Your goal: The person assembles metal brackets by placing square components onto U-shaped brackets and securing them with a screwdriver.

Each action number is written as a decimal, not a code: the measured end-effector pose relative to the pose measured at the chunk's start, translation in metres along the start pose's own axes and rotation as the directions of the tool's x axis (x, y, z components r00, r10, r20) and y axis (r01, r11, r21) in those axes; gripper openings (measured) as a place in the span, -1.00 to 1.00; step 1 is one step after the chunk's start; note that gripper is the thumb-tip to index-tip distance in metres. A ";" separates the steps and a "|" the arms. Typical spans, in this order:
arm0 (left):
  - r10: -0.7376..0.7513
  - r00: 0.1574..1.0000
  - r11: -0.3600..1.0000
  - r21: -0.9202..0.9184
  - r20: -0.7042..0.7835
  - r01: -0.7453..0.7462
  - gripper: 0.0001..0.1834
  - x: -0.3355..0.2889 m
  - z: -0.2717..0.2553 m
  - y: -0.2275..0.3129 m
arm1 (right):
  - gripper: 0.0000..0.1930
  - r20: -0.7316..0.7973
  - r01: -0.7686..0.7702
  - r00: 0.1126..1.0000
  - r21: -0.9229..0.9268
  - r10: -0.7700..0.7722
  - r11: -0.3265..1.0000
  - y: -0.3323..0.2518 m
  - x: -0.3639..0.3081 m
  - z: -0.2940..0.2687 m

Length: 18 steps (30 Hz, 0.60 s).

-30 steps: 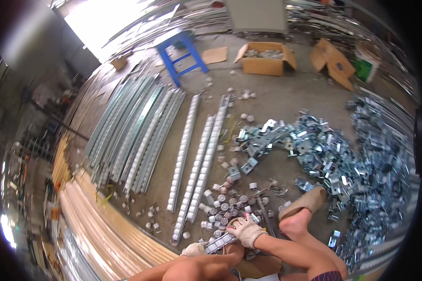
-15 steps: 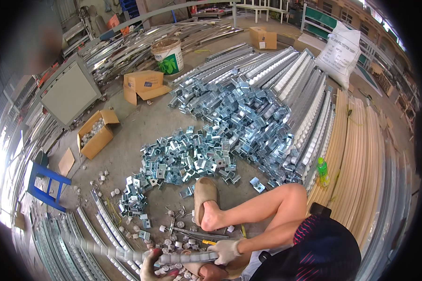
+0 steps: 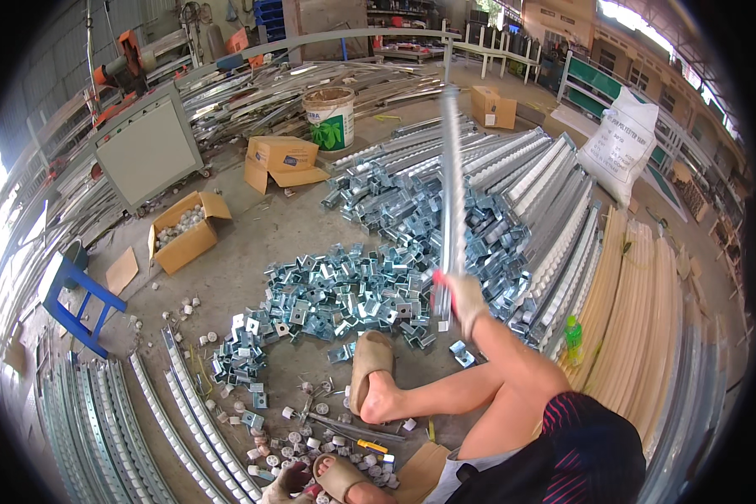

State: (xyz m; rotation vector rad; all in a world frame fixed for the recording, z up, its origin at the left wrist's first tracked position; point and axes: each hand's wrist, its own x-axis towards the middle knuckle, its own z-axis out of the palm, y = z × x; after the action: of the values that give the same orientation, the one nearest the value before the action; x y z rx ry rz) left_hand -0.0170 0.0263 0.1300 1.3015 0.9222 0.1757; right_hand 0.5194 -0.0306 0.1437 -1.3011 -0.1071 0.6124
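My right hand, in a pale glove with red on the fingers, is closed round the lower end of a metal roller track. The track stands nearly upright before the heap of zinc brackets, a row of white rollers along it; its top is blurred. My left hand is low at the picture's bottom edge, gloved and partly cut off. Its fingers look apart, beside loose white rollers on the floor. A yellow-handled tool lies near my sandalled feet.
Finished-looking roller tracks lie stacked behind the brackets, and more tracks lie at left. A carton of rollers, a blue stool, a bucket, a white sack and a green bottle stand around.
The roller track has swung from lying low across both hands to nearly upright in my right hand, which has risen forward. My left hand has let go and sits lower.
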 end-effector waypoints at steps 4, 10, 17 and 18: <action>-0.020 0.999 0.996 0.090 -0.044 0.024 -0.41 -0.003 -0.004 -0.002 | -0.60 -0.032 0.104 0.994 0.086 -0.101 0.991 -0.091 0.096 0.041; 0.044 0.999 0.999 0.007 0.006 -0.044 -0.47 0.003 -0.004 -0.014 | -0.33 -0.175 0.083 0.977 -0.221 -0.123 0.972 -0.167 0.196 0.003; -0.040 0.999 0.994 0.102 -0.013 0.041 -0.45 -0.007 -0.003 0.006 | -0.31 -0.079 0.245 0.686 -0.911 -0.724 0.332 -0.110 0.149 -0.026; -0.051 0.999 0.988 0.143 0.002 0.050 -0.45 -0.007 -0.002 0.008 | -0.32 0.009 0.288 0.590 -0.936 -0.807 0.200 -0.100 0.141 -0.028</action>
State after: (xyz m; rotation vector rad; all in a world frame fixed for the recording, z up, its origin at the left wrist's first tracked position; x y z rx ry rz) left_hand -0.0198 0.0261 0.1400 1.4080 0.9759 0.0671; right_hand 0.6854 -0.0008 0.1914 -2.2432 -0.5414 -0.6508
